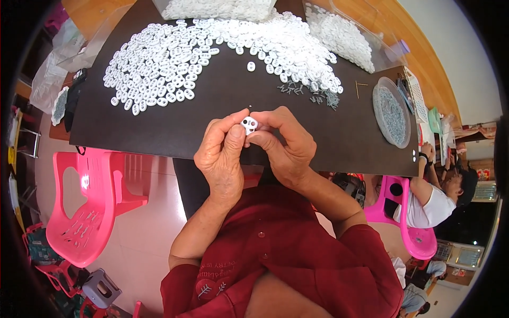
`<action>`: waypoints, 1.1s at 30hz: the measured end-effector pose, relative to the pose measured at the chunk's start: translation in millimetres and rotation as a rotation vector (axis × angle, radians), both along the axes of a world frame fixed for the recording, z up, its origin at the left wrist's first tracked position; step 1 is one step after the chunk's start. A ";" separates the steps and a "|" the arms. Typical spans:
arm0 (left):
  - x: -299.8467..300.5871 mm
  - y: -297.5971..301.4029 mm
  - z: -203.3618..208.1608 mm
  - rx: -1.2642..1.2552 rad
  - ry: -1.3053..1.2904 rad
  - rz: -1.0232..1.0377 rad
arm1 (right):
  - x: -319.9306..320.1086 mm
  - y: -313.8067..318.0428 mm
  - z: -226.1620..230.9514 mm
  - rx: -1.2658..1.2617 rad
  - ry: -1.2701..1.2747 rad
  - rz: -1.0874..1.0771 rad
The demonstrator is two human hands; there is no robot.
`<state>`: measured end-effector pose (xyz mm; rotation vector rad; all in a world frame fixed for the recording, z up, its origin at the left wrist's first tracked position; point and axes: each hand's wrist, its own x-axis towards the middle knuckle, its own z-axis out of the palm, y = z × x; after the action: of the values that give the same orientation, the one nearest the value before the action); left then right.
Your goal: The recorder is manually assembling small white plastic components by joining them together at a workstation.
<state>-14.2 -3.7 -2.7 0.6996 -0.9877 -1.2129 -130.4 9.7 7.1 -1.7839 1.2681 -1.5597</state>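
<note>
Near the table's front edge, both my hands pinch one small white oval plastic piece (249, 125) with dark round holes. My left hand (221, 156) is closed, its thumb and index finger on the piece's left side. On the opposite side, my right hand (289, 143) grips it between thumb and bent index finger. Just beyond my fingertips lies a tiny light speck on the dark table (159, 124). A single white oval piece (251, 67) lies farther off. Small grey plastic pins (293, 88) are scattered to the right of it.
White oval pieces form a spread pile (154, 63) at left and a heap (291, 42) at centre. A clear bin (371, 40) of white parts stands behind. At right sits a round tub (377, 119) of grey pins. Pink chair (82, 212) at left; another person (432, 199) sits at right.
</note>
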 end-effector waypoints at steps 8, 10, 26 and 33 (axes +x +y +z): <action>-17.9 17.5 16.8 0.029 0.055 -0.013 | -9.6 13.7 7.8 -0.076 0.027 -0.046; -24.5 20.5 19.6 0.028 0.041 -0.014 | -15.7 14.4 13.9 -0.150 0.064 -0.066; -86.1 35.9 30.2 -0.060 -0.074 0.021 | -65.2 23.2 12.9 -0.404 0.045 -0.225; -110.1 35.1 31.7 -0.117 -0.155 0.054 | -85.3 21.9 16.3 -0.489 0.090 -0.266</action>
<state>-124.4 31.4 29.0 0.7305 -1.1515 -1.0569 -215.7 31.6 23.4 -2.0569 1.2849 -2.1043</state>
